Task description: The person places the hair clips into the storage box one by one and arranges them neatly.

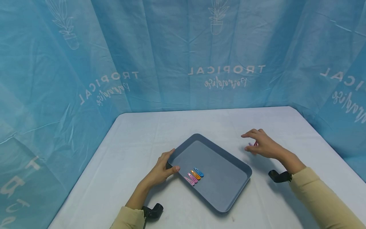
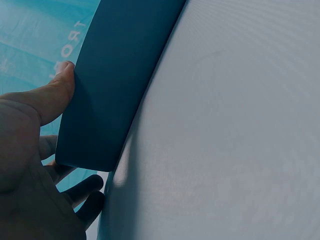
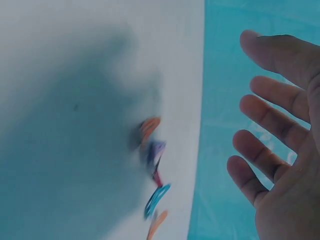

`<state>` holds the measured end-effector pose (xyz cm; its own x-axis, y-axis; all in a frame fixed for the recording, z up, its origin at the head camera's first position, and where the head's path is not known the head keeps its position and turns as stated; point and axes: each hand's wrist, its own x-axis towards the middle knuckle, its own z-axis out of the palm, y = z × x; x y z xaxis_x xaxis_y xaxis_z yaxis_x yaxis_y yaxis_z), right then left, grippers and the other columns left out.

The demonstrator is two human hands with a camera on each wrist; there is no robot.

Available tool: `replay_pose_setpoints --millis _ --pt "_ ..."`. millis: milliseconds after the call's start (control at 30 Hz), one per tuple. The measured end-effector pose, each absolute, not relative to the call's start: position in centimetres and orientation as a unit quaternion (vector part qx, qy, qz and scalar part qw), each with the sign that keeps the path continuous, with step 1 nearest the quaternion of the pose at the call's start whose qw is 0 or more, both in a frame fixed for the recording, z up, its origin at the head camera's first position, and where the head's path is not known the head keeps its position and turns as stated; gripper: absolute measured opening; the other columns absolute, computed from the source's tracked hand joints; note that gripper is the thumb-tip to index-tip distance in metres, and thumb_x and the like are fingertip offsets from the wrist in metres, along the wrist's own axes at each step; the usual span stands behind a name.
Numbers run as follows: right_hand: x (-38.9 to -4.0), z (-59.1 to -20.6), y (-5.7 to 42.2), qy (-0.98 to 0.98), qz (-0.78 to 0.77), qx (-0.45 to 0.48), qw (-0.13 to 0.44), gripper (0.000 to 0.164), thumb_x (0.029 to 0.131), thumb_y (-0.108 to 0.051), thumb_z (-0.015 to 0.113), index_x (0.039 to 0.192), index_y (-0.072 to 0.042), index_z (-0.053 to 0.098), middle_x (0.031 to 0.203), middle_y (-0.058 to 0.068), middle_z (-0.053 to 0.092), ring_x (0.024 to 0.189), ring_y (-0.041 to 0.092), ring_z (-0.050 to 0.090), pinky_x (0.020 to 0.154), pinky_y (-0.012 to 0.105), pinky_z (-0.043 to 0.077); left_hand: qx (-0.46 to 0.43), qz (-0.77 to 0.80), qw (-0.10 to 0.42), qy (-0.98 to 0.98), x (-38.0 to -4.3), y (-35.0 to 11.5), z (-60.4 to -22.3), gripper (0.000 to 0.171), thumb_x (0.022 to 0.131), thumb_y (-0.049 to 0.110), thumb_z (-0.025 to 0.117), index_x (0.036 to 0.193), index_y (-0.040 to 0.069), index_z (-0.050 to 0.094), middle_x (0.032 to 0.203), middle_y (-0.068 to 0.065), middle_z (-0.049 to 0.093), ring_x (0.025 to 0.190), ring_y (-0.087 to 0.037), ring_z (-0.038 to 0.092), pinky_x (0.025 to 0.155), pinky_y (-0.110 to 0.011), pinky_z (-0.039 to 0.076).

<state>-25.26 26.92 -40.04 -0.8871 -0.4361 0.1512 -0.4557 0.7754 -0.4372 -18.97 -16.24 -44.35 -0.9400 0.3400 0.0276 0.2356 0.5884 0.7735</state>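
A grey rectangular tray (image 1: 213, 165) lies turned at an angle on the white table. My left hand (image 1: 161, 170) holds its left corner, thumb at one side of the rim and fingers spread round the other; the left wrist view shows the thumb (image 2: 62, 90) against the tray wall (image 2: 107, 90). Several snap hair clips lie in a row inside the tray, among them a blue clip (image 1: 198, 172) and an orange clip (image 1: 195, 174). My right hand (image 1: 264, 144) hovers over loose clips with fingers apart, holding nothing. Below it show a blue clip (image 3: 157, 201) and a purple clip (image 3: 156, 150).
A white cloth covers the table (image 1: 148, 133). Blue printed curtains (image 1: 171, 57) hang behind and at both sides. Black wrist cameras sit on both forearms, the left camera (image 1: 153, 211) close to the tray's near side.
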Motion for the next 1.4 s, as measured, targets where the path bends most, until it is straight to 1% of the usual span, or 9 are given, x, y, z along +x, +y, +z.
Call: replay_pose_setpoints --millis 133,300,400,533,633,867,933,1233,1400 --pt "-25.2 -40.6 27.9 -0.947 0.224 0.230 0.027 0.048 0.083 -0.020 0.072 0.127 -0.005 0.058 0.126 0.015 0.055 0.104 0.028 0.042 0.079 0.040 0.042 0.162 0.425 0.065 0.888 -18.9 -16.2 -44.3 0.080 0.088 0.037 0.066 0.152 0.016 0.022 0.150 -0.015 0.029 0.138 -0.035 0.025 0.108 -0.061 0.025" --pt "-25.0 -41.1 28.8 -0.950 0.223 0.218 0.023 0.045 0.083 -0.016 0.071 0.125 -0.003 0.059 0.122 0.017 0.056 0.103 0.029 0.043 0.080 0.042 0.043 0.163 0.425 0.067 0.888 -18.9 -16.2 -44.2 0.080 0.088 0.037 0.066 0.152 0.016 0.022 0.150 -0.016 0.028 0.138 -0.035 0.025 0.108 -0.061 0.025" --pt "-25.0 -41.5 29.2 -0.951 0.228 0.209 0.013 0.047 0.082 -0.017 0.072 0.125 -0.002 0.059 0.122 0.018 0.056 0.104 0.030 0.043 0.080 0.043 0.044 0.164 0.427 0.067 0.887 -18.9 -16.2 -44.2 0.080 0.088 0.037 0.066 0.152 0.016 0.022 0.149 -0.016 0.028 0.138 -0.035 0.025 0.108 -0.061 0.025" --pt "-25.1 -42.0 29.7 -0.955 0.222 0.199 0.006 0.050 0.080 -0.021 0.075 0.124 -0.003 0.060 0.119 0.018 0.057 0.103 0.031 0.043 0.077 0.039 0.043 0.163 0.428 0.068 0.886 -18.8 -16.2 -44.2 0.080 0.088 0.036 0.066 0.152 0.016 0.021 0.149 -0.017 0.028 0.138 -0.035 0.025 0.108 -0.062 0.025" --pt "-25.2 -42.4 30.0 -0.958 0.211 0.193 0.004 0.048 0.080 -0.021 0.075 0.123 -0.004 0.061 0.116 0.016 0.058 0.102 0.029 0.043 0.077 0.038 0.043 0.163 0.427 0.067 0.887 -18.8 -16.2 -44.2 0.080 0.088 0.036 0.066 0.152 0.016 0.022 0.149 -0.017 0.028 0.138 -0.036 0.025 0.107 -0.062 0.025" --pt "-25.3 -42.7 30.6 -0.964 0.194 0.180 -0.007 0.043 0.080 -0.016 0.072 0.121 -0.005 0.062 0.120 0.018 0.056 0.104 0.033 0.043 0.082 0.050 0.043 0.161 0.429 0.064 0.886 -18.7 -16.2 -44.2 0.080 0.087 0.035 0.066 0.151 0.016 0.022 0.149 -0.018 0.029 0.137 -0.036 0.025 0.107 -0.062 0.025" --pt "-25.4 -42.8 30.7 -0.965 0.190 0.181 -0.004 0.043 0.080 -0.015 0.071 0.120 -0.005 0.062 0.120 0.019 0.056 0.104 0.034 0.043 0.082 0.051 0.042 0.160 0.431 0.064 0.886 -18.8 -16.2 -44.2 0.080 0.087 0.034 0.067 0.151 0.016 0.022 0.149 -0.018 0.029 0.137 -0.036 0.025 0.107 -0.062 0.025" --pt "-25.9 -43.7 30.6 -0.970 0.168 0.177 -0.003 0.042 0.080 -0.017 0.072 0.120 -0.008 0.063 0.119 0.018 0.057 0.101 0.032 0.044 0.078 0.045 0.042 0.162 0.429 0.061 0.887 -18.9 -16.2 -44.3 0.080 0.088 0.034 0.066 0.151 0.016 0.022 0.148 -0.018 0.029 0.137 -0.036 0.026 0.107 -0.062 0.025" --pt "-26.0 -43.8 30.4 -0.968 0.165 0.188 0.004 0.044 0.078 -0.018 0.074 0.120 -0.008 0.064 0.116 0.016 0.059 0.101 0.032 0.045 0.079 0.047 0.040 0.165 0.426 0.059 0.888 -18.9 -16.2 -44.2 0.080 0.088 0.034 0.066 0.151 0.015 0.022 0.148 -0.018 0.029 0.136 -0.036 0.026 0.107 -0.063 0.025"
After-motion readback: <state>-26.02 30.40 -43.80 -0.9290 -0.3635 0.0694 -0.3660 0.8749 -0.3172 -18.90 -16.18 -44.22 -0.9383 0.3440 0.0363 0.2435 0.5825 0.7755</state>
